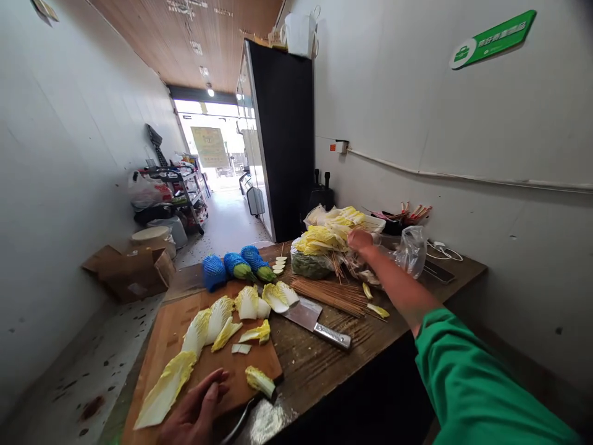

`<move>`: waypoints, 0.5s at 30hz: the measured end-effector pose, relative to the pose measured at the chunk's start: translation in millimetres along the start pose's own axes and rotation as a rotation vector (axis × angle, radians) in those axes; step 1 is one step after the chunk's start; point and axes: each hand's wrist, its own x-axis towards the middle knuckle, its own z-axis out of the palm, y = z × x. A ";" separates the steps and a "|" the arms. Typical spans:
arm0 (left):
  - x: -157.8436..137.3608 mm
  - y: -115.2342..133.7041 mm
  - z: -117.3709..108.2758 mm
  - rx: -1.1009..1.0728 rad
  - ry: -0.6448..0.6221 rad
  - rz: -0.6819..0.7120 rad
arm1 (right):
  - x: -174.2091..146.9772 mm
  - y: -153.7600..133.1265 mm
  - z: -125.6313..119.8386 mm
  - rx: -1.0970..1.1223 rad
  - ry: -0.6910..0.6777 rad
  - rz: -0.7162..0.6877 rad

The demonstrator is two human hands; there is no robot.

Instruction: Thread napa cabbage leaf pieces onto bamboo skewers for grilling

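My right hand is stretched out over the far part of the table, fingers closed, beside a heap of skewered napa cabbage pieces. Whatever is in its grip is hidden. Over the near edge of the wooden cutting board, my left hand is half curled, with thumb and fingers apart and nothing in it. Cabbage leaves and smaller cut pieces lie across the board. A cleaver rests to the right of the board, cabbage leaves over its blade tip.
A bundle of bamboo skewers lies behind the cleaver. Vegetables in blue foam nets stand behind the board. A clear plastic bag sits at the back right. A cardboard box is on the floor at left.
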 end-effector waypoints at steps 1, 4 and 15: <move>-1.0 -1.1 -0.1 0.023 -0.010 0.021 | 0.2 0.3 1.5 -0.012 -0.047 0.011; -6.1 -4.5 1.0 0.051 -0.054 0.117 | -6.6 2.8 0.8 -0.042 -0.102 0.022; -15.3 -13.7 9.4 0.046 -0.045 0.248 | -147.9 -59.9 30.2 -0.111 -0.410 -0.344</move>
